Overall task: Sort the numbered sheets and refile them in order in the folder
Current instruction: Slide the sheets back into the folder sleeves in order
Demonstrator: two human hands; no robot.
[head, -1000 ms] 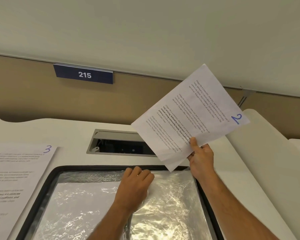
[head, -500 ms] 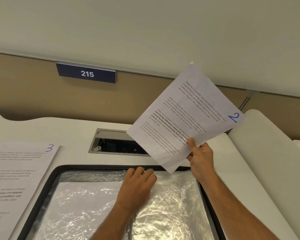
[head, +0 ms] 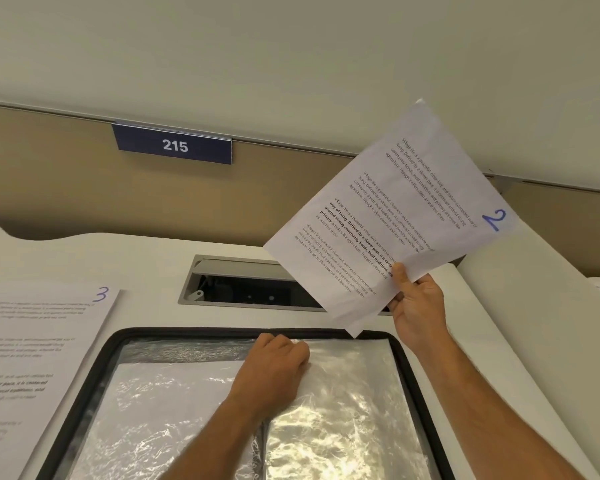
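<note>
My right hand [head: 418, 306] pinches the lower edge of a printed sheet marked 2 [head: 395, 216] and holds it tilted in the air above the desk. Below it lies the open black-rimmed folder [head: 187, 332] with shiny plastic sleeves. My left hand [head: 274, 368] rests at the top of the right-hand sleeve [head: 343, 410], its fingers curled over that sleeve's upper edge. The left-hand sleeve [head: 153, 410] has a white sheet inside. A sheet marked 3 [head: 32, 341] lies flat on the desk, left of the folder.
A grey cable hatch [head: 243, 285] stands open in the white desk just behind the folder. A beige partition carries a blue sign reading 215 [head: 174, 145]. A white curved panel [head: 534, 323] borders the desk on the right.
My left hand's fingers have curled at the top edge of the sleeve, where they lay flatter before. The sheet marked 2 has stayed raised, with little movement.
</note>
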